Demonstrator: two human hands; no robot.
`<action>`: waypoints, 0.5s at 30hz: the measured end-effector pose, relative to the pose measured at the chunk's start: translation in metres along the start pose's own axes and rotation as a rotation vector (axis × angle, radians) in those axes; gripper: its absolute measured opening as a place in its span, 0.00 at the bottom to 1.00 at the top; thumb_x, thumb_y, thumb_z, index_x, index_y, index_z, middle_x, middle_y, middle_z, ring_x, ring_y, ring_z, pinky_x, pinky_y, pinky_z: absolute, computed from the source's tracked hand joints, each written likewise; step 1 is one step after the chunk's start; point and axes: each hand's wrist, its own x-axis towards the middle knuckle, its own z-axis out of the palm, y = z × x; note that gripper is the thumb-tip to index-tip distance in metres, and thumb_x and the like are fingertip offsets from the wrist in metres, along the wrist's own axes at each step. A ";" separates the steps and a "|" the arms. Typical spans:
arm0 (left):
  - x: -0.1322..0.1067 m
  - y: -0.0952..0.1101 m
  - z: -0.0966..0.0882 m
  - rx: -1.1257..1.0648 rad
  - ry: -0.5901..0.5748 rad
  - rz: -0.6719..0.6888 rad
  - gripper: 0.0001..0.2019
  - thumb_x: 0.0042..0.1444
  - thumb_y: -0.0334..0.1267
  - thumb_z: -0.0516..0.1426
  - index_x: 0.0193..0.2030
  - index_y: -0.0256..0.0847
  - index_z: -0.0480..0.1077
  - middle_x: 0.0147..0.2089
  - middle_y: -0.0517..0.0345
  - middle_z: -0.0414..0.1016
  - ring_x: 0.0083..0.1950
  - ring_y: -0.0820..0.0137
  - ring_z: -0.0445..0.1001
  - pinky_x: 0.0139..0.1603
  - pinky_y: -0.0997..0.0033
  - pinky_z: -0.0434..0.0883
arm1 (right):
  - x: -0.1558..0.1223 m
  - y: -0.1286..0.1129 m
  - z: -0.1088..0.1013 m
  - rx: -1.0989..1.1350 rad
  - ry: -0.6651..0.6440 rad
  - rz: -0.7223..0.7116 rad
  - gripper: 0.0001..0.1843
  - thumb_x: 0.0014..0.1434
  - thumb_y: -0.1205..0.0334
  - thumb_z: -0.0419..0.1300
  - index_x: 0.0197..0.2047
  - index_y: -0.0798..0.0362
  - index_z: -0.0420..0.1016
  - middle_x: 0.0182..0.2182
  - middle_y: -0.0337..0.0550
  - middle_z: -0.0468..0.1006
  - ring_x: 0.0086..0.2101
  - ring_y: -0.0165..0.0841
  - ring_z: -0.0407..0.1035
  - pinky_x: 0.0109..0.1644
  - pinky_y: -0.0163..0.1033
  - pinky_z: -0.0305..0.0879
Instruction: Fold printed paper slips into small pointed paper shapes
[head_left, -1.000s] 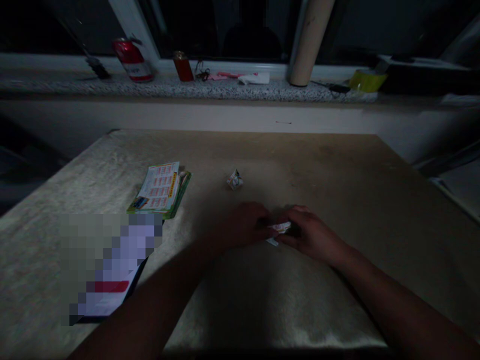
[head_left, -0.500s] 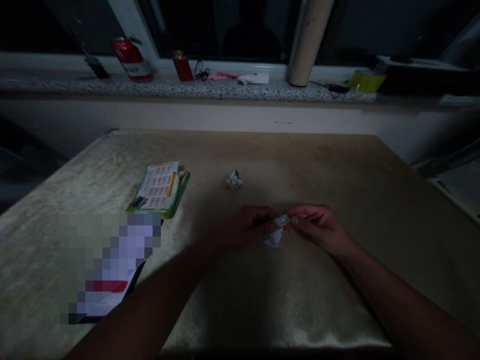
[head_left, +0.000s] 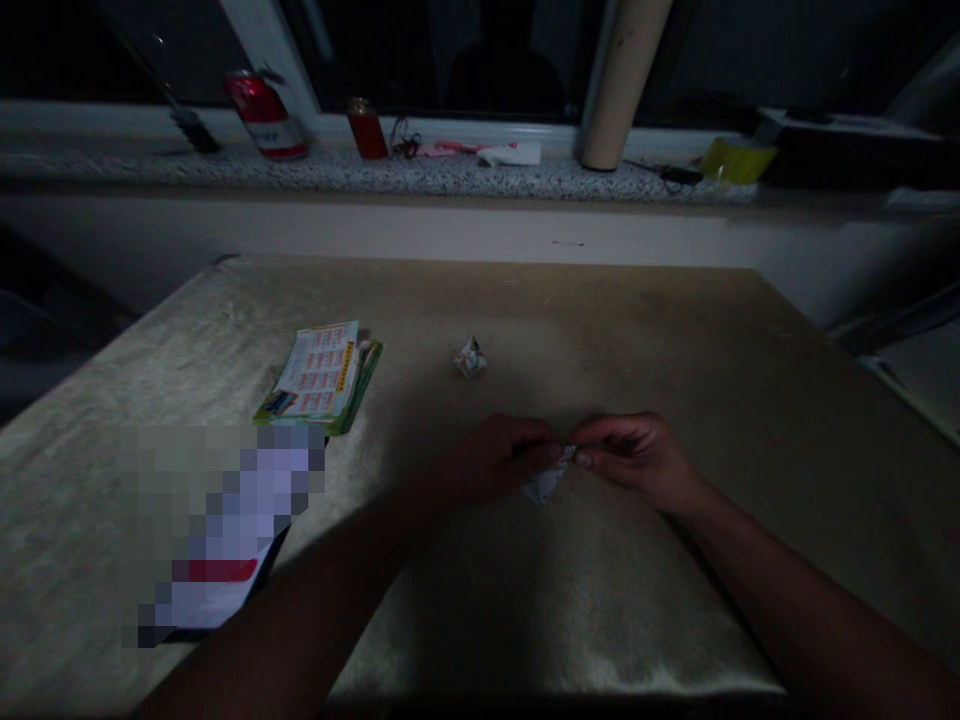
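Note:
Both my hands meet at the middle of a beige table point(head_left: 675, 330), pinching one small folded piece of printed paper point(head_left: 545, 484). My left hand point(head_left: 495, 462) grips its left side with curled fingers. My right hand point(head_left: 637, 458) pinches its top right corner between thumb and fingertips. The paper's lower point shows below my fingers, just above the tabletop. A second small folded paper piece point(head_left: 469, 357) lies on the table a little beyond my hands.
A stack of printed leaflets point(head_left: 321, 375) lies to the left, with a blurred-out sheet point(head_left: 217, 530) nearer me. On the stone windowsill point(head_left: 420, 178) stand a red can point(head_left: 264, 113), a red lighter point(head_left: 367, 128), a cardboard tube point(head_left: 619, 80) and a yellow tape roll point(head_left: 733, 158).
My hands lifted the folded paper slightly off the table, then drew together around it, and the right hand's fingers now cover its top corner.

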 end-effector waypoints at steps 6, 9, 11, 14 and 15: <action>-0.002 0.005 0.003 0.232 0.055 0.038 0.16 0.67 0.45 0.50 0.37 0.38 0.73 0.28 0.61 0.72 0.29 0.74 0.69 0.33 0.76 0.62 | 0.000 0.002 0.003 0.000 0.045 0.000 0.10 0.52 0.57 0.73 0.35 0.52 0.83 0.29 0.42 0.84 0.29 0.32 0.76 0.35 0.37 0.75; -0.002 0.007 0.004 0.329 0.056 0.054 0.16 0.68 0.44 0.49 0.38 0.39 0.73 0.29 0.60 0.73 0.29 0.74 0.69 0.33 0.76 0.61 | 0.001 0.005 0.005 0.010 0.101 -0.001 0.12 0.50 0.58 0.74 0.37 0.52 0.82 0.28 0.41 0.82 0.29 0.31 0.75 0.34 0.36 0.73; -0.001 0.007 0.004 0.357 0.048 0.056 0.16 0.68 0.44 0.49 0.38 0.39 0.73 0.30 0.60 0.73 0.30 0.74 0.70 0.33 0.75 0.61 | 0.001 0.006 0.007 0.028 0.110 0.010 0.12 0.50 0.59 0.73 0.36 0.52 0.80 0.27 0.40 0.80 0.28 0.29 0.74 0.32 0.34 0.71; -0.001 0.008 0.003 0.362 0.039 0.070 0.16 0.68 0.44 0.48 0.37 0.39 0.73 0.29 0.60 0.72 0.29 0.74 0.69 0.32 0.75 0.60 | 0.001 0.005 0.009 0.038 0.092 0.032 0.13 0.50 0.57 0.73 0.34 0.53 0.77 0.26 0.39 0.79 0.24 0.27 0.70 0.28 0.33 0.67; -0.001 0.009 0.003 0.354 0.039 0.077 0.17 0.68 0.45 0.48 0.36 0.39 0.72 0.29 0.61 0.72 0.29 0.74 0.69 0.32 0.76 0.60 | 0.001 0.004 0.009 0.036 0.085 0.031 0.13 0.50 0.57 0.73 0.34 0.52 0.76 0.25 0.38 0.78 0.24 0.27 0.69 0.27 0.33 0.66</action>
